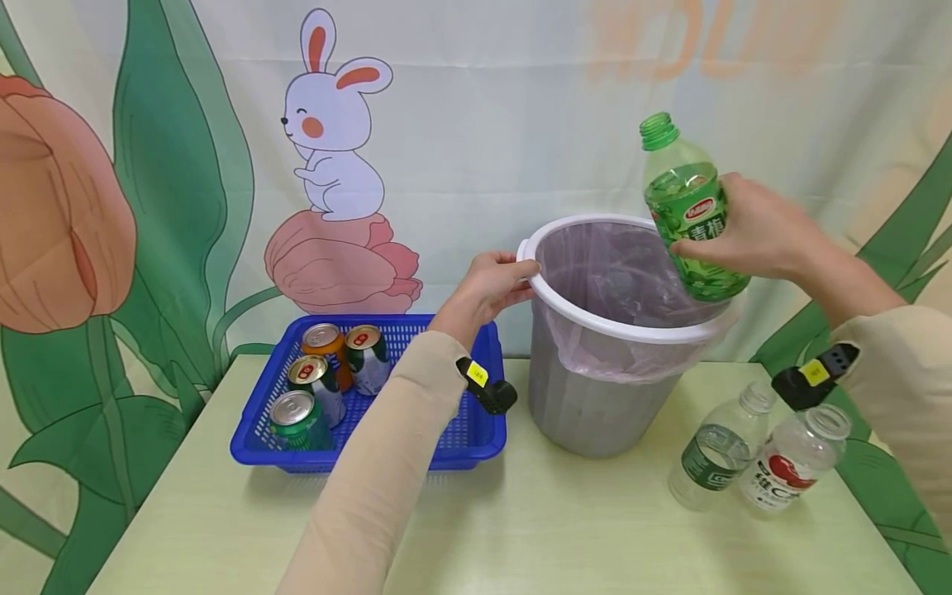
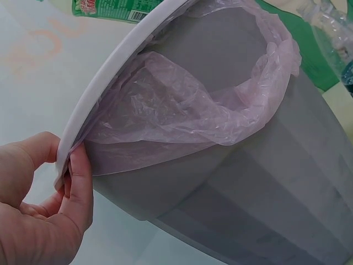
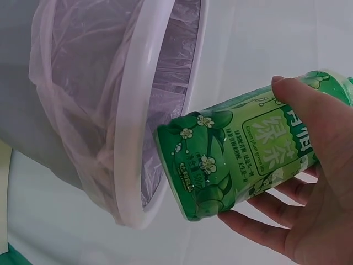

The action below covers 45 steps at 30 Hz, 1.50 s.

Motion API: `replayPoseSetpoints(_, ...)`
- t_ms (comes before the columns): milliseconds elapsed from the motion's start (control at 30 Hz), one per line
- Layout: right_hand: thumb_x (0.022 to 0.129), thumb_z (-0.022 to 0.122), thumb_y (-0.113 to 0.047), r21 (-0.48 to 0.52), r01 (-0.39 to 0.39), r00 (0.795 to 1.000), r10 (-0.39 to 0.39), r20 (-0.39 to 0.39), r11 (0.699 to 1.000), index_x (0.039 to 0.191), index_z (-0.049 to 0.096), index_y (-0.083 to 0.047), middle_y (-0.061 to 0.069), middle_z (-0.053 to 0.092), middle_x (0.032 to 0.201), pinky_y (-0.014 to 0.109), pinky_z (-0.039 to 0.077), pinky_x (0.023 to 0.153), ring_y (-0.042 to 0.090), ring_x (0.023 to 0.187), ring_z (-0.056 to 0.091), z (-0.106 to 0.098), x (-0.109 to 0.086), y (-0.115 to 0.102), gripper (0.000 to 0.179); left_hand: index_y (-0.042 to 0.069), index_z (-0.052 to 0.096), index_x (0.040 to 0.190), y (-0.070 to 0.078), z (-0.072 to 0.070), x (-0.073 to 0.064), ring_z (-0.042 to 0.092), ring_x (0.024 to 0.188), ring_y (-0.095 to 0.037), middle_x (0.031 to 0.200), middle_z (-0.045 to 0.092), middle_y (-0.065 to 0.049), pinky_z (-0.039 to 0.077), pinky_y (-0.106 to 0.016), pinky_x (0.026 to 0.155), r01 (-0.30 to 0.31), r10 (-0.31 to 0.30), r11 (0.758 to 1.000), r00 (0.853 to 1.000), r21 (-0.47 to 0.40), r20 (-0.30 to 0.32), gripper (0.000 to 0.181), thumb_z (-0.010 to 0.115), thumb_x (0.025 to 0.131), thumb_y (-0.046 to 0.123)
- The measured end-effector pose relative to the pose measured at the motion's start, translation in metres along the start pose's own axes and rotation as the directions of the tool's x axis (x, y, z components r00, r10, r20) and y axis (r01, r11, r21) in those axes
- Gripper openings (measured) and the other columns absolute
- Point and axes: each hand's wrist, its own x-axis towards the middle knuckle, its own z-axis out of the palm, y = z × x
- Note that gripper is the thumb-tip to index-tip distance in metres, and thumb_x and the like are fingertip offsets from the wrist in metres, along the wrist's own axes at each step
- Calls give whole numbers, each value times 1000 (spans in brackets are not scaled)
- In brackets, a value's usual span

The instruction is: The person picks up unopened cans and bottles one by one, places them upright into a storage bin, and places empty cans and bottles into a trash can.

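Hold the green bottle [image 1: 693, 227] firmly, wrapped by the thumb and curled fingers of the right hand [image 1: 766, 225], neck up and tilted left, base above the right side of the mouth of the gray bin [image 1: 595, 405]. Best to bring that base well inside the white rim [image 3: 129, 138] before loosening the grip, so as not to catch the edge or drag the pink liner [image 2: 231, 118]. Placed well apart from the left hand [image 1: 491, 289], rightward and higher. With the left hand pinching the rim's left side, worth steadying the bin against tipping. Farther out, note two clear bottles [image 1: 717, 454] on the table [image 1: 565, 521] right of the bin, and four cans [image 1: 368, 364] in the blue basket [image 1: 487, 450] left of it.
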Motion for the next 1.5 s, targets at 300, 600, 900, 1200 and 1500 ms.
replayPoseSetpoints(300, 75, 73, -36, 3, 34, 999, -34, 27, 999, 102, 50, -3, 12, 60, 85, 32, 46, 58, 22, 71, 58, 8, 4, -7, 48, 2, 46, 122, 2, 0, -1, 64, 87, -20, 110, 56, -12, 56, -26, 74, 2, -2, 1000, 1000, -3, 2, 42, 64, 85, 9)
replayPoseSetpoints(600, 76, 73, -35, 5, 43, 998, -43, 55, 999, 104, 48, -2, 13, 59, 88, 35, 47, 61, 24, 74, 58, 17, 6, -17, 50, 1, 45, 122, 1, 0, -2, 63, 85, -20, 110, 56, -12, 56, -27, 74, 2, -2, 1000, 1000, -6, 6, 42, 64, 85, 9)
replayPoseSetpoints(900, 75, 74, -33, 41, 54, 995, -57, 82, 998, 108, 46, 1, 16, 57, 93, 40, 48, 68, 26, 78, 57, 26, 7, -22, 54, 2, 47, 122, -3, -1, 1, 64, 86, -20, 110, 56, -12, 56, -27, 74, -8, 8, 1000, 1000, -15, 1, 42, 65, 84, 9)
replayPoseSetpoints(1200, 77, 72, -32, 45, 43, 993, -47, 111, 998, 113, 42, 2, 18, 55, 99, 44, 49, 72, 28, 83, 57, 32, 8, -27, 58, 2, 47, 120, -3, 0, 2, 64, 88, -21, 110, 56, -13, 55, -27, 75, -17, 17, 1000, 1000, -24, 3, 40, 64, 84, 8)
replayPoseSetpoints(1500, 77, 73, -28, 64, 74, 990, -81, 119, 995, 115, 41, 3, 18, 55, 100, 44, 49, 73, 28, 84, 57, 35, 10, -30, 59, 2, 48, 119, -2, 0, 1, 63, 84, -20, 109, 56, -12, 56, -26, 74, -10, 10, 1000, 1000, -13, 8, 39, 64, 85, 8)
